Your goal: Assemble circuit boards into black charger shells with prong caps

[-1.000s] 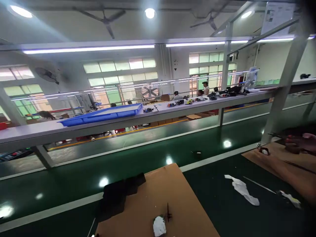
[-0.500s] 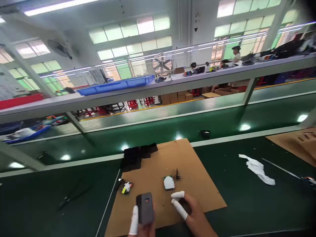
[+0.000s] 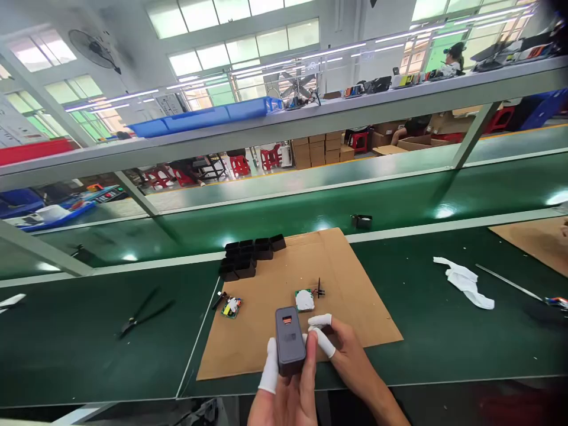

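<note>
In my left hand (image 3: 284,390), with white finger cots on some fingers, is a dark grey charger housing (image 3: 290,346) with rounded corners. An orange-lined USB slot shows near its upper end. My right hand (image 3: 344,346) is just right of the housing, thumb and forefinger in white cots, tips drawn together in a pinch; anything between them is too small to make out. Beyond the hands, a circuit board with a white pad (image 3: 305,300) and a black pronged piece (image 3: 319,290) lies on the cardboard sheet (image 3: 284,284). Another circuit board (image 3: 231,306) lies at its left edge.
Several black open cases (image 3: 242,260) stand at the cardboard's far left corner. Dark pliers (image 3: 133,322) lie on the green bench at left. White cloth strips (image 3: 464,281) and a thin metal rod (image 3: 508,280) lie right. A black case (image 3: 362,221) sits beyond the bench rail.
My left hand has brought the housing rightward, close beside my right hand. My right fingertips have drawn closer together. The camera view has shifted, showing the bench's front edge.
</note>
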The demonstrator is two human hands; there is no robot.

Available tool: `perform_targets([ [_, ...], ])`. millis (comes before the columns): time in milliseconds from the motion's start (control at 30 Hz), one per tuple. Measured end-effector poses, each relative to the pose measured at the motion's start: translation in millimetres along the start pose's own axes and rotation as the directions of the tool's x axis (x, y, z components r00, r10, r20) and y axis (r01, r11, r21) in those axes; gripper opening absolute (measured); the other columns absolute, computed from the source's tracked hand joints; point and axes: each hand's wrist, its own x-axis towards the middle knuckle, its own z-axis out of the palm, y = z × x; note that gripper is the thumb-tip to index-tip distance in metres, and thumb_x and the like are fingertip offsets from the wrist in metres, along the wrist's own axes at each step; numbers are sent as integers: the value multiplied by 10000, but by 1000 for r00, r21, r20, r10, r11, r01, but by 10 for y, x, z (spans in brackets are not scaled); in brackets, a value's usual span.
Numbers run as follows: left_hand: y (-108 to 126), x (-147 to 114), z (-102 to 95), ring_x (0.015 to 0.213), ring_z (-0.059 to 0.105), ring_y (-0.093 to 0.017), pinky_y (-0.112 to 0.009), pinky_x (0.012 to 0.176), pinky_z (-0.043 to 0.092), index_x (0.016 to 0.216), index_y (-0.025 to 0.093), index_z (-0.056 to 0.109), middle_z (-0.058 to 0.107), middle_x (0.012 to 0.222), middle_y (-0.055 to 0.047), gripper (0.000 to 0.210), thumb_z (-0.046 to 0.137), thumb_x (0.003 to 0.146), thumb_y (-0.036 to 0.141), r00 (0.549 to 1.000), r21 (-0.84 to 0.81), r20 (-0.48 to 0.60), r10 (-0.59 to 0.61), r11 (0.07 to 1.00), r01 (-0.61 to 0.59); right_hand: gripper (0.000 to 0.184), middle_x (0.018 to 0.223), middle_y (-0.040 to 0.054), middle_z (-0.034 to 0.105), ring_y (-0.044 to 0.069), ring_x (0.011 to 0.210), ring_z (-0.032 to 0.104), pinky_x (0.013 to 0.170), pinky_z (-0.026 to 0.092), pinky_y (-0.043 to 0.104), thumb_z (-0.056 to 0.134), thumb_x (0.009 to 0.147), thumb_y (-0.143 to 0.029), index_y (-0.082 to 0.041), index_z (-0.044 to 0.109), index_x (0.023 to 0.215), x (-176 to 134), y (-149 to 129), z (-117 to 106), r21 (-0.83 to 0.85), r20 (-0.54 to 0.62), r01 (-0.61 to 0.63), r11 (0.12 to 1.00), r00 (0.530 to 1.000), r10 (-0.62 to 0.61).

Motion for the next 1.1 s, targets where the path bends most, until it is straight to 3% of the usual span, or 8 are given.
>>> perform_targets([
  [100, 6, 44, 91, 1444, 673, -254, -384, 1218, 575, 1725, 38, 253, 750, 1443, -249, 587, 369, 1184, 233, 999, -20, -32, 12, 1000, -12, 403, 1122, 78, 817, 280, 1048, 751, 994, 576, 411, 640, 1067, -586, -232, 780, 1200, -9, -4, -10, 3, 18, 4, 1000, 1000, -4],
  [200, 27, 94, 178, 1388, 719, -269, -421, 1187, 604, 1745, 71, 127, 754, 1425, -249, 613, 323, 1182, 214, 998, -33, -54, 16, 999, -18, 412, 1118, 75, 817, 278, 1039, 745, 981, 574, 401, 620, 1077, -590, -236, 791, 1201, -10, -30, -19, -4, 31, 13, 1000, 999, -13],
  [400, 91, 119, 331, 1373, 729, -315, -490, 1115, 659, 1729, 39, 215, 688, 1499, -274, 593, 303, 1162, 190, 1000, -69, -9, -17, 997, 16, 418, 1091, 76, 817, 275, 1022, 738, 969, 581, 391, 617, 1074, -598, -238, 806, 1169, -6, -45, -13, 4, 24, 24, 1000, 999, -24],
  [533, 125, 187, 396, 1356, 741, -295, -418, 1090, 677, 1714, -4, 249, 698, 1462, -285, 591, 328, 1158, 180, 999, -86, 8, -43, 995, 43, 410, 1081, 74, 812, 269, 1005, 730, 989, 584, 400, 624, 1075, -586, -247, 807, 1214, 3, -17, -2, 20, 26, 17, 1000, 999, -18],
  [767, 84, 424, 485, 1279, 782, -266, -355, 953, 739, 1702, 45, 260, 665, 1486, -284, 536, 266, 1190, 204, 972, -189, -231, -32, 982, -13, 391, 1098, 83, 803, 272, 1011, 727, 1027, 586, 418, 615, 1081, -571, -243, 789, 1205, 20, -12, -11, 25, 34, -2, 1000, 999, 2],
  [867, 59, 434, 530, 1351, 744, -277, -349, 986, 722, 1701, 45, 255, 639, 1527, -306, 542, 199, 1201, 243, 969, -212, -246, -22, 977, -31, 375, 1116, 87, 803, 274, 1015, 726, 1017, 594, 418, 618, 1082, -558, -242, 785, 1194, 15, 7, -19, 32, 30, -10, 999, 1000, 9],
  [1033, 21, 323, 425, 1310, 771, -269, -343, 1077, 671, 1730, 2, 193, 748, 1398, -291, 587, 251, 1198, 243, 976, -160, -190, -104, 984, 73, 381, 1154, 89, 808, 278, 1057, 737, 998, 601, 408, 616, 1087, -551, -241, 783, 1232, 12, -17, -35, 50, 45, -11, 999, 999, 9],
  [1100, -9, 254, 328, 1289, 783, -262, -345, 1077, 671, 1729, 19, 266, 781, 1359, -258, 589, 274, 1199, 278, 972, -138, -169, -162, 981, 139, 381, 1143, 79, 805, 272, 1048, 734, 986, 597, 402, 632, 1075, -561, -245, 778, 1229, 19, -38, -41, 48, 52, -10, 999, 999, 7],
])
